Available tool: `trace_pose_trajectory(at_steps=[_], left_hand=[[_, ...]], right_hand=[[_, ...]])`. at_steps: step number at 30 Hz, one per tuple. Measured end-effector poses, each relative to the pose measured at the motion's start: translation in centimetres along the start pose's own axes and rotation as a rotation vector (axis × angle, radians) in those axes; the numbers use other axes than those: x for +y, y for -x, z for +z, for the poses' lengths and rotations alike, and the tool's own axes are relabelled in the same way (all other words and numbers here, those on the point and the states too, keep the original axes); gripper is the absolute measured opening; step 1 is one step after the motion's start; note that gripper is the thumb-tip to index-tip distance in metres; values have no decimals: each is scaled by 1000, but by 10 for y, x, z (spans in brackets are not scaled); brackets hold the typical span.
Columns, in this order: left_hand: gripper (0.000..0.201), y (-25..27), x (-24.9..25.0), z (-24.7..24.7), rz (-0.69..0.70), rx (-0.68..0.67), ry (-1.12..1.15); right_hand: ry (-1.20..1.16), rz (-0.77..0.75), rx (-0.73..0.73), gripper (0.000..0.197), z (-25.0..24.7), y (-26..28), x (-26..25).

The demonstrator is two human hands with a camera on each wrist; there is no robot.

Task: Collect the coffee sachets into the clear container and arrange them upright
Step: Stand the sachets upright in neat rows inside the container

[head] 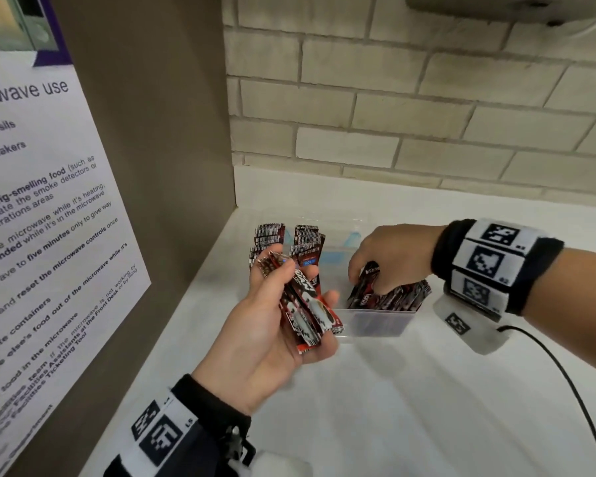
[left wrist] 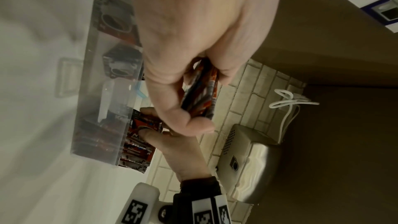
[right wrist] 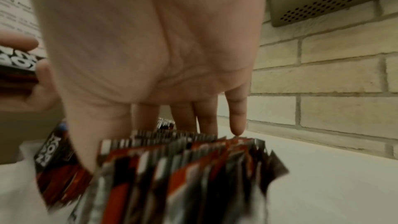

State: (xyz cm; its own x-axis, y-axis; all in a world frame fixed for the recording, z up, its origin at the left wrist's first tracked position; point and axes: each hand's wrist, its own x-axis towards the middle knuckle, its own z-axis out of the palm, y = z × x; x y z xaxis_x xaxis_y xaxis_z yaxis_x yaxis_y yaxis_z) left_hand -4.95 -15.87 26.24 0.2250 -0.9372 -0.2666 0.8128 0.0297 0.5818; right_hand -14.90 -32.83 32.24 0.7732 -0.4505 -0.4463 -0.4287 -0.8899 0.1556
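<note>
Clear plastic container (head: 375, 323) sits on the white surface (head: 410, 390), near the corner where the brown side panel (head: 172, 132) meets the brick wall (head: 427, 108). Its walls are see-through and hard to trace; far rim barely shows in the head view.

Hidden: right hand (head: 389, 256) covers the middle of the container, fingertips buried among the sachets, so the grip there is unclear — thumb appears to press one leaning sachet (head: 365, 287), but I can't tell if it's a pinch. Right wrist view is blurred at the bottom; the sachet tops there are only streaks.

Counts: one container, two hands, three sachet groups. Upright batch at the far left of the container (head: 286, 242), packed row at the near right end (head: 403, 297), and a bundle (head: 307, 304) in the left hand (head: 272, 339). Individual sachets too overlapped to count.

Left grip: fingers and thumb curled round the bundle, held above the surface just left of the container.

Edges and room: side panel with a microwave notice (head: 49, 235) close on the left, wall behind. Open surface in front and to the right, crossed by a black cable (head: 565, 380) from the right wristband.
</note>
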Motion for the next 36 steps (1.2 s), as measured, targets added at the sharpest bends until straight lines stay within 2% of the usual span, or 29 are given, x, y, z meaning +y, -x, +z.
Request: trace_pose_trajectory(at_steps=[6, 12, 17, 19, 21, 22, 24, 26, 28, 31, 34, 36], left_hand=[[11, 0, 0, -2, 12, -2, -2], [43, -3, -3, -5, -12, -24, -44], [24, -6, -3, -6, -40, -10, -47], [26, -8, -1, -7, -29, 17, -77], [18, -9, 0, -8, -12, 27, -97], [17, -9, 0, -8, 3, 27, -102], [27, -8, 0, -9, 18, 32, -103], [20, -7, 0, -7, -24, 20, -95], [14, -6, 0, -3, -127, -6, -88], [22, 0, -1, 4, -276, -92, -101], [47, 5, -5, 5, -380, -305, -63], [57, 3, -7, 4, -404, -449, -29]], right_hand=[[138, -37, 103, 37, 12, -1, -3], [145, -108, 224, 38, 14, 0, 2], [70, -157, 327, 32, 10, 6, 9], [-14, -172, 410, 29, 4, 12, 15], [-148, -197, 521, 24, -6, 23, 22], [-228, -215, 579, 23, -12, 29, 25], [-404, -244, 687, 27, -23, 46, 29], [-619, -296, 749, 22, -31, 64, 29], [-836, -402, 761, 19, -33, 82, 24], [-1019, -627, 661, 21, -27, 96, 11], [-1006, -767, 522, 22, -12, 85, -2], [-957, -802, 461, 21, -1, 71, -7]])
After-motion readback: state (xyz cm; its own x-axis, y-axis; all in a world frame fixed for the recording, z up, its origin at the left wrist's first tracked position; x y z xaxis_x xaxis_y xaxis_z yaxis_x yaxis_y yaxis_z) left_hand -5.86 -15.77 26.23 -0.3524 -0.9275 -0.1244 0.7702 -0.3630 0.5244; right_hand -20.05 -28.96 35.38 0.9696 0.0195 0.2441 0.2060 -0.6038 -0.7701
